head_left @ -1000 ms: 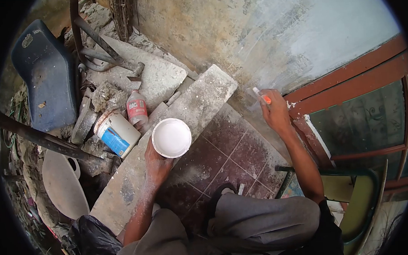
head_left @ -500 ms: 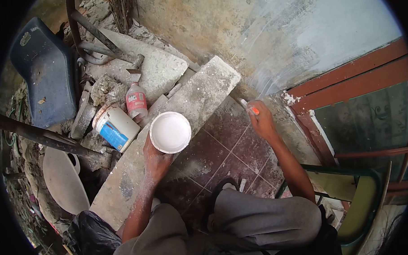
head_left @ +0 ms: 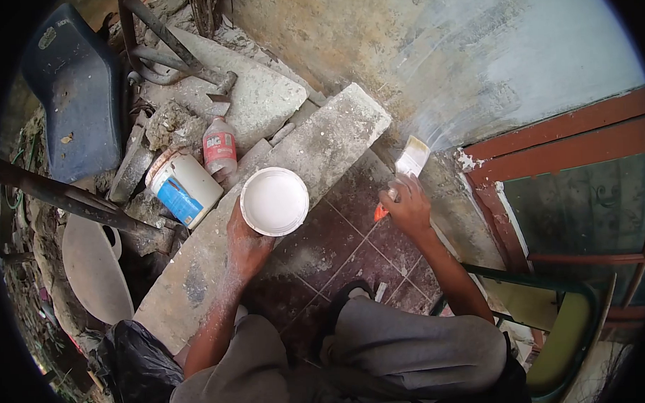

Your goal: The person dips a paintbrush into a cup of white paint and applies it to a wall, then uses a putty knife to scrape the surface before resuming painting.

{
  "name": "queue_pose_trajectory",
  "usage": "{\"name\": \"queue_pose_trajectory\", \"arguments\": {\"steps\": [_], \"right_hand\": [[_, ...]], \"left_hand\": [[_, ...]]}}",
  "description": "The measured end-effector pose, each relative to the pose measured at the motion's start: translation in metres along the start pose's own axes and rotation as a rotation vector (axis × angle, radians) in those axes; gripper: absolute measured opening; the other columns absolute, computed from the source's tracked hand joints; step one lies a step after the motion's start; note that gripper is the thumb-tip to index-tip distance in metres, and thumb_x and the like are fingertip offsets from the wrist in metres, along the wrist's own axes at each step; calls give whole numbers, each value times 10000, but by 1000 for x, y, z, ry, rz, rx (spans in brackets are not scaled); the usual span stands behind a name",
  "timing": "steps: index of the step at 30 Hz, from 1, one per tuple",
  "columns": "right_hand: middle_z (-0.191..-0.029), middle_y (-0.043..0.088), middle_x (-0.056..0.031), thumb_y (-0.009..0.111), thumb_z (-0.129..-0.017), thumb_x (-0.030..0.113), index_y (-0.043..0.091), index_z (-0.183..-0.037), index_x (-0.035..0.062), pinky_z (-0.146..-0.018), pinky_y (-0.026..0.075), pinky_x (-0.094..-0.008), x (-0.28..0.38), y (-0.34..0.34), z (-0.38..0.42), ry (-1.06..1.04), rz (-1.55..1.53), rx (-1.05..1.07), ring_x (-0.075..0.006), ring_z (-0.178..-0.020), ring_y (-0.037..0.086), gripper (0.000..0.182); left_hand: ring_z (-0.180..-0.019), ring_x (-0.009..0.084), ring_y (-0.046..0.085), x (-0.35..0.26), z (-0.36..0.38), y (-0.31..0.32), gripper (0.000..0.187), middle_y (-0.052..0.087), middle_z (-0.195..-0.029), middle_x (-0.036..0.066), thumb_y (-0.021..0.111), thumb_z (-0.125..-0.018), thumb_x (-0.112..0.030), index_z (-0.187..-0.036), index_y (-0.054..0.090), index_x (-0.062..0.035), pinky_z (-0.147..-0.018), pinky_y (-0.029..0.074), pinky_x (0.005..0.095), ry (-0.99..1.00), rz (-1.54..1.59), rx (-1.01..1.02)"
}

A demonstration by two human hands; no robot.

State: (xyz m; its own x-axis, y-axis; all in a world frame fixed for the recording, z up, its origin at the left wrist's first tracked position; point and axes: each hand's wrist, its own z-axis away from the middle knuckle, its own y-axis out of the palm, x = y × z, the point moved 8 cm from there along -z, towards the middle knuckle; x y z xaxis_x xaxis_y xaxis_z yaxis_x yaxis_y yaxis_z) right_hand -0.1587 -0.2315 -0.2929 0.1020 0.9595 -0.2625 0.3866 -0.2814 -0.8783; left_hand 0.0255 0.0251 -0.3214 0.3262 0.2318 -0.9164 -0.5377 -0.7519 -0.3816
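My left hand (head_left: 247, 241) is closed round the side of a white tub of white paint (head_left: 274, 202), held above the concrete ledge. A paintbrush (head_left: 412, 158) with pale, paint-covered bristles and an orange handle end is gripped in my right hand (head_left: 406, 202). Its bristles point up towards the base of the wall (head_left: 467, 61), which is partly coated in whitish paint and partly bare, stained yellow-brown. Paint specks cover my left forearm.
Left of the ledge (head_left: 327, 141) lie a tipped white bucket (head_left: 185, 188), a red-labelled plastic bottle (head_left: 220, 147) and rubble. A blue plastic seat (head_left: 81, 103) and metal bars (head_left: 81, 213) stand beyond. On the right are a brown-framed window (head_left: 571, 193) and a green chair (head_left: 565, 335).
My right hand has turned the paintbrush, so its bristles now show upward near the wall and the orange end points down. The tub has shifted slightly right and up in view.
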Motion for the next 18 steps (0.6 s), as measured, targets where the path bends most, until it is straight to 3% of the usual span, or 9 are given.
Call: {"name": "queue_pose_trajectory", "arguments": {"steps": [4,10,14,16,18], "right_hand": [[-1039,657,-49,673,-853,206,645,-1044,213,-994,544,-463,0,63,22,-35,-57,123,-272,-1140,642,193],[-1060,650,-41,674,-829,150,660,-1009,203,-935,572,-402,19,52,7,49,-159,103,-246,-1118,647,189],[-1074,648,-63,668,-833,111,667,-1011,167,-888,569,-410,10,58,7,69,-234,154,-262,-1084,650,186],[-1078,644,-106,643,-865,74,658,-1061,107,-844,545,-445,-24,69,5,340,-382,204,-308,-1050,646,199],[-1082,641,-123,632,-881,69,644,-1084,81,-839,533,-457,-55,68,-1,409,-411,156,-330,-1030,644,203]], "left_hand": [[-1206,385,609,5,1,1,633,616,-1289,225,800,-805,-128,-1354,519,17,-1010,491,446,-5,-40,19],[-1203,381,613,-2,-2,-2,643,621,-1283,223,803,-803,-127,-1360,513,12,-1010,494,445,-2,-42,-5],[-1198,375,617,3,0,-1,630,626,-1266,220,804,-801,-116,-1349,519,10,-999,501,441,-8,0,-10],[-1197,373,619,0,-1,-1,624,626,-1264,219,803,-802,-113,-1345,521,10,-995,503,440,-9,6,-6],[-1195,371,620,-1,-1,0,619,626,-1262,219,803,-802,-109,-1342,523,10,-992,506,438,-7,9,7]]}}
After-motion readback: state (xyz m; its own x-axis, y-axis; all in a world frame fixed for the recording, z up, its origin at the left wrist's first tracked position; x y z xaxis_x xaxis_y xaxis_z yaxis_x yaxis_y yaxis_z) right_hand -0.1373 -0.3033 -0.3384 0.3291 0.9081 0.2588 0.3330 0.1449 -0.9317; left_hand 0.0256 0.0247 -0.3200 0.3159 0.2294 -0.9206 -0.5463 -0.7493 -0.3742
